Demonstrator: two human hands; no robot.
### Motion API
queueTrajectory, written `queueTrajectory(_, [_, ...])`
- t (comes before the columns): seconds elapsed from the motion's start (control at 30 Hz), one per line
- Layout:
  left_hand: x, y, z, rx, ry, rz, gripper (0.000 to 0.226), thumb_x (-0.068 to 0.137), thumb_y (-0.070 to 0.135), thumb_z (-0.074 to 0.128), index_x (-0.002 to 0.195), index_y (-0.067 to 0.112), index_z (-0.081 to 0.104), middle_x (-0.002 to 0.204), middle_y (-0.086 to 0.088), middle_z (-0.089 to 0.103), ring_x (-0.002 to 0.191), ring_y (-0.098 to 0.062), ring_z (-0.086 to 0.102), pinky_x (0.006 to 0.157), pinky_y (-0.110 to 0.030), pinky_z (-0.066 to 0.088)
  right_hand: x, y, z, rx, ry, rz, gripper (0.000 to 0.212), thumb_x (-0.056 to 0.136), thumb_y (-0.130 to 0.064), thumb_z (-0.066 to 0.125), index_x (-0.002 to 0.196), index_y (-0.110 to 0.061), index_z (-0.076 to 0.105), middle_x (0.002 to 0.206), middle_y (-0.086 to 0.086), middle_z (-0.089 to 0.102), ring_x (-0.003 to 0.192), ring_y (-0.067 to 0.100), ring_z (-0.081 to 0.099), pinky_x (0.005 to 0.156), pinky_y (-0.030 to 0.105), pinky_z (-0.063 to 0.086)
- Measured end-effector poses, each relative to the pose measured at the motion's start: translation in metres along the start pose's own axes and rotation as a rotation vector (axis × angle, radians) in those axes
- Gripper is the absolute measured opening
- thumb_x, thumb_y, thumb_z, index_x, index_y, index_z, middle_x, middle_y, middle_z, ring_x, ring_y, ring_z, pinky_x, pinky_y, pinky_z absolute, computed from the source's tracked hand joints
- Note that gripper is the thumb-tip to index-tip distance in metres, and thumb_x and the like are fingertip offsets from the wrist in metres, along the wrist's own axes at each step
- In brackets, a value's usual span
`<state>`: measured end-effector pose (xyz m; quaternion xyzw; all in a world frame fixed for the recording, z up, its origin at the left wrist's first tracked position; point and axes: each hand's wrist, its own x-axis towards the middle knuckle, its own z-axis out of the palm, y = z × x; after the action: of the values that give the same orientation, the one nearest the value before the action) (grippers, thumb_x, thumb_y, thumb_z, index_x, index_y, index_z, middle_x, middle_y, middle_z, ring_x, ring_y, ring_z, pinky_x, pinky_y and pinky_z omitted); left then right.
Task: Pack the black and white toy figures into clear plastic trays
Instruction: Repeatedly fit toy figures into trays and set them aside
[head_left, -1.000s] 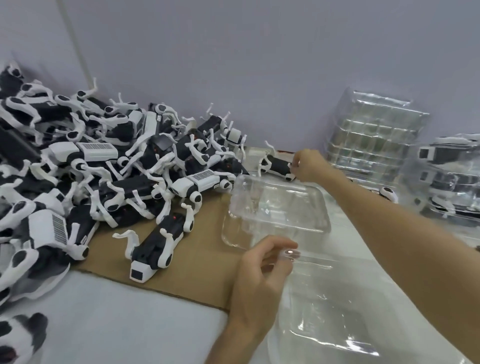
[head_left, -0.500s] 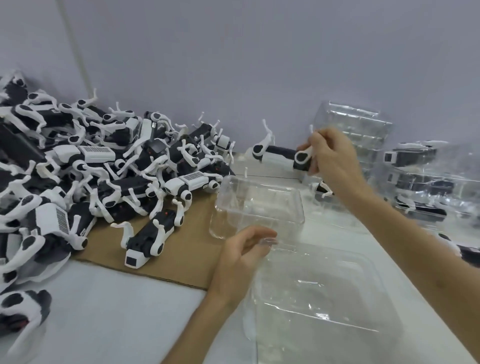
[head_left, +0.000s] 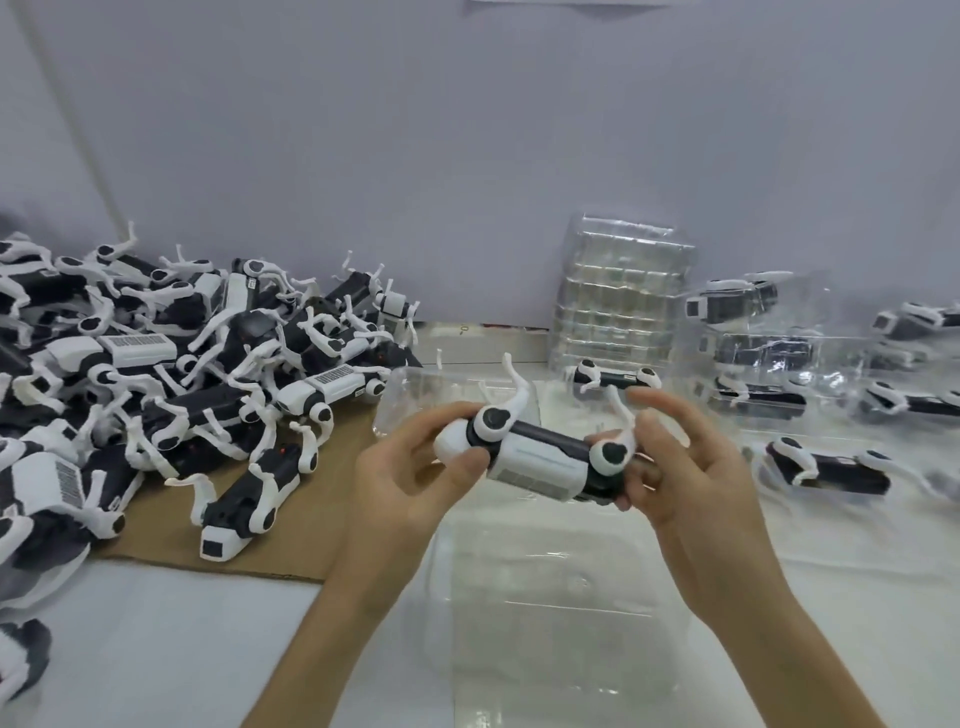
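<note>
Head: left hand (head_left: 410, 470) off tray (head_left: 550, 597), joins right hand (head_left: 685, 467) gripping figure (head_left: 540, 457).

No words, brands or numbers can be read. Several toy figures (head_left: 218, 415) in the pile carry barcode-like striped labels (head_left: 335, 374) on their white panels, too small to make out. A tiny dark mark (head_left: 464, 328) on the table (head_left: 156, 649) is illegible.
</note>
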<state>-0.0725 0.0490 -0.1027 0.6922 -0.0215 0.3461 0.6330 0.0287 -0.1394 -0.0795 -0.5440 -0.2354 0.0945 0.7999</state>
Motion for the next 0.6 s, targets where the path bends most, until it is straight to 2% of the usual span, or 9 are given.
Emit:
queueTrajectory(0.07, [-0.001, 0.001, 0.003, -0.013, 0.068, -0.018, 0.033, 0.081, 0.039, 0.072, 0.112, 0.028, 0.072, 0.108, -0.003, 0.075, 0.102, -0.022, 0.07, 0.083, -0.029, 0.057, -0.001, 0.0, -0.006, 0.017, -0.064, -0.051, 0.031, 0.083, -0.023, 0.074, 0.113, -0.024, 0.068, 0.089, 0.014, 0.073, 0.059, 0.015, 0.056, 0.061, 0.027, 0.053])
queueTrajectory(0.17, [-0.002, 0.0, 0.009, -0.014, 0.171, -0.04, 0.042, 0.078, 0.043, 0.072, 0.112, 0.02, 0.072, 0.1, -0.005, 0.076, 0.093, -0.026, 0.072, 0.078, -0.033, 0.06, -0.004, -0.001, -0.01, -0.272, -0.124, -0.229, 0.052, 0.073, -0.003, 0.067, 0.119, -0.028, 0.064, 0.106, 0.002, 0.073, 0.084, 0.015, 0.065, 0.072, 0.026, 0.054])
queueTrajectory(0.27, [-0.001, 0.0, 0.011, -0.055, 0.232, -0.05, 0.042, 0.08, 0.045, 0.077, 0.11, 0.015, 0.072, 0.098, -0.007, 0.076, 0.09, -0.025, 0.074, 0.071, -0.03, 0.06, -0.009, 0.002, -0.007, -0.592, -0.175, -0.385, 0.074, 0.069, 0.002, 0.065, 0.133, -0.035, 0.053, 0.126, -0.014, 0.059, 0.109, 0.012, 0.059, 0.078, 0.02, 0.051])
queueTrajectory(0.3, [-0.001, 0.001, 0.012, -0.081, 0.253, -0.067, 0.041, 0.079, 0.045, 0.08, 0.106, 0.015, 0.073, 0.095, -0.008, 0.077, 0.089, -0.026, 0.074, 0.069, -0.028, 0.06, -0.01, 0.005, -0.005, -0.67, -0.177, -0.423, 0.08, 0.069, 0.001, 0.067, 0.137, -0.037, 0.049, 0.131, -0.016, 0.052, 0.112, 0.012, 0.056, 0.08, 0.02, 0.051])
queueTrajectory(0.37, [-0.001, 0.001, 0.011, -0.107, 0.274, -0.095, 0.036, 0.075, 0.045, 0.077, 0.096, 0.015, 0.074, 0.088, -0.01, 0.077, 0.082, -0.03, 0.075, 0.064, -0.028, 0.06, -0.011, 0.01, -0.003, -0.804, -0.127, -0.531, 0.088, 0.069, 0.002, 0.076, 0.141, -0.036, 0.044, 0.137, -0.008, 0.041, 0.118, 0.013, 0.051, 0.089, 0.024, 0.049])
queueTrajectory(0.47, [-0.001, -0.003, 0.009, -0.094, 0.228, -0.119, 0.041, 0.08, 0.045, 0.079, 0.089, 0.007, 0.069, 0.083, -0.013, 0.076, 0.071, -0.034, 0.074, 0.056, -0.03, 0.059, -0.011, 0.013, -0.002, -0.918, -0.137, -0.698, 0.079, 0.071, 0.001, 0.082, 0.139, -0.025, 0.052, 0.149, -0.001, 0.037, 0.133, 0.019, 0.043, 0.104, 0.03, 0.044])
queueTrajectory(0.53, [-0.001, -0.006, 0.009, -0.08, 0.194, -0.127, 0.045, 0.077, 0.05, 0.073, 0.086, 0.006, 0.068, 0.082, -0.013, 0.075, 0.066, -0.036, 0.073, 0.052, -0.031, 0.058, -0.01, 0.012, -0.003, -0.954, -0.164, -0.773, 0.067, 0.075, -0.003, 0.083, 0.135, -0.021, 0.058, 0.148, 0.0, 0.046, 0.132, 0.023, 0.045, 0.105, 0.031, 0.043])
queueTrajectory(0.6, [0.0, -0.01, 0.008, -0.078, 0.167, -0.132, 0.047, 0.076, 0.056, 0.065, 0.086, 0.01, 0.072, 0.084, -0.014, 0.075, 0.07, -0.035, 0.073, 0.056, -0.031, 0.059, -0.011, 0.01, -0.003, -0.931, -0.123, -0.791, 0.059, 0.078, -0.009, 0.081, 0.132, -0.021, 0.06, 0.142, 0.0, 0.053, 0.127, 0.024, 0.049, 0.106, 0.027, 0.041])
